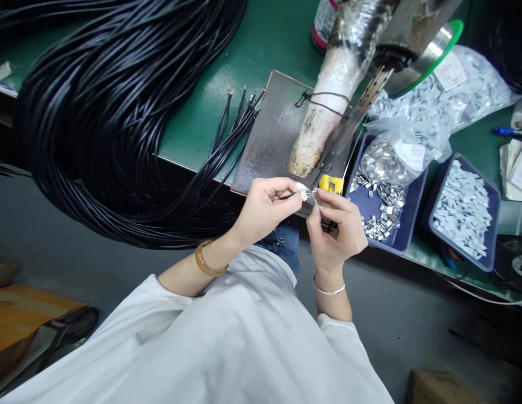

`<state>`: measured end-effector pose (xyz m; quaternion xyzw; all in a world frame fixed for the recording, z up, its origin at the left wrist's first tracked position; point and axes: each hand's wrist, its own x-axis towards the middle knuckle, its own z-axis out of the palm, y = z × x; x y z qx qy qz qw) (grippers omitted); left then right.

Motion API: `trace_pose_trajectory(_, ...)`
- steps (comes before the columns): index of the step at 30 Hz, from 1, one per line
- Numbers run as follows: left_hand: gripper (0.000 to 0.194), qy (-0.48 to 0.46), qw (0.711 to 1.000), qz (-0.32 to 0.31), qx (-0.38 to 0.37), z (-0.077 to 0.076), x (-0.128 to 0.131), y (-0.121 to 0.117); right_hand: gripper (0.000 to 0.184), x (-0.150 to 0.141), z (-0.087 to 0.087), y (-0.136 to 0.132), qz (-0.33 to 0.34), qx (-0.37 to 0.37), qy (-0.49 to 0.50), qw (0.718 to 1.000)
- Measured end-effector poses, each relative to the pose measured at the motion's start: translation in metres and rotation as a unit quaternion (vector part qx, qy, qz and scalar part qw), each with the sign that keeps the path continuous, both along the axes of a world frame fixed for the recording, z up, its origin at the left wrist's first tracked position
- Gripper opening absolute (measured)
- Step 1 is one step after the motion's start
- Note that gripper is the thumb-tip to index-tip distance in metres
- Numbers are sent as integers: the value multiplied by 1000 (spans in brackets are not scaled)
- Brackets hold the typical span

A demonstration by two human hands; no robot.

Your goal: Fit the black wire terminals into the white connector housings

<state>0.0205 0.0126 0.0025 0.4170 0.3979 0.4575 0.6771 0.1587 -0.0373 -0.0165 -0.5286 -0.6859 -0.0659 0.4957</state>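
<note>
My left hand is closed in a pinch on the end of a thin black cable, with white wrapping on a fingertip. Facing it, my right hand pinches at the same cable end, its fingertips almost meeting the left ones. A thin, pale wire strand curves between the two hands; exactly what the right fingers grip is too small to make out. Just above the hands are a yellow block and the scorched tip of a thick, white-wrapped arm, tied round with dark wire.
Black cables hang over the green table at left, stripped ends on a dark board. At right stand a blue tray of metal clips, a tray of pale pieces, plastic bags and a green-rimmed spool.
</note>
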Motion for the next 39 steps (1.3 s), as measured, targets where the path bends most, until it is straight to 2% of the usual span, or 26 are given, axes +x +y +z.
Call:
trace_pose_trajectory(12,15,-15,1000,5,5,5,0,5,19,-3,9,4,7,-16,24,1000)
trace_pose_trajectory(19,6,-7,1000,-11,8,0,-4,4,17,-1,7,2,16,-28,19,999)
trace_pose_trajectory(29,10,36,999,4,28,7,-2,2,22,-2,9,3,5,-24,13,1000)
trace_pose_trajectory(34,8,54,997,-3,57,2,-3,2,23,-3,9,2,17,-16,19,1000)
trace_pose_trajectory(39,8,68,996,-19,46,-1,-5,3,20,-1,6,2,9,-14,2,1000)
